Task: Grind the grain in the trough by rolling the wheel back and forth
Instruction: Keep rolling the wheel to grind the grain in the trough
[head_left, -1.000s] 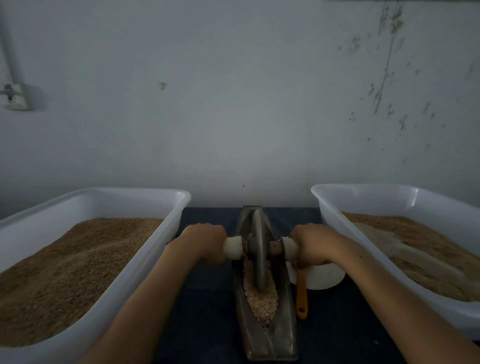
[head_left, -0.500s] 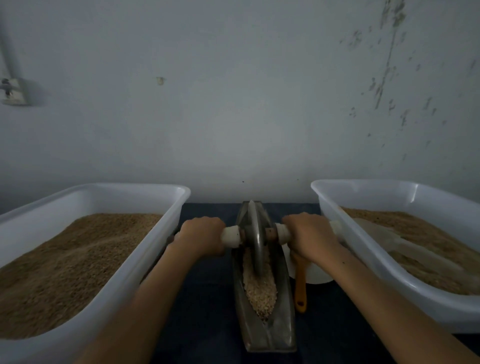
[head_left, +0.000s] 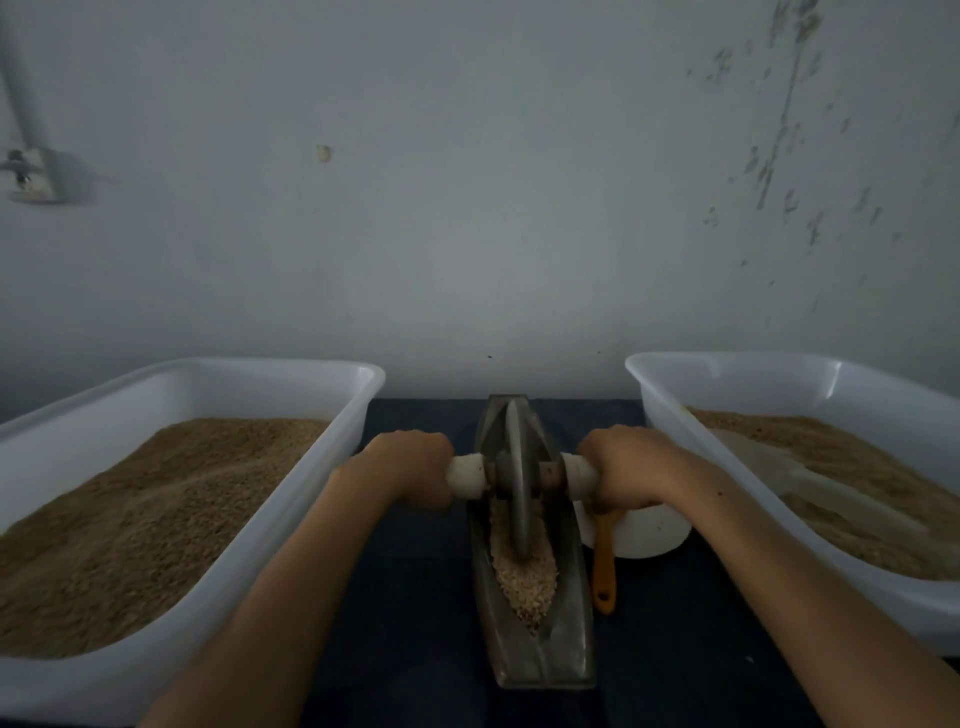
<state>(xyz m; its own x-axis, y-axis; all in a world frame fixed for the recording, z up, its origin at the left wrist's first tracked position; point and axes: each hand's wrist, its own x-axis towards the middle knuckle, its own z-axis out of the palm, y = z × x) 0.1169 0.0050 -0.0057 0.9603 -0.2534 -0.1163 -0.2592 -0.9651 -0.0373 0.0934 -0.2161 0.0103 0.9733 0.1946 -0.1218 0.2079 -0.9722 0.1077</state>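
Left hand and right hand clamped on wheel handles, handle ends hidden.

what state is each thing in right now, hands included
left hand: gripping the wheel's left handle
right hand: gripping the right handle
wheel: upright in the trough, rim down in the grain
trough: holds grain, near end bare
grain: coarse, piled toward the near side of the wheel
left tub: holding brown grain
right tub: holding brown grain
orange handle: lying beside the trough
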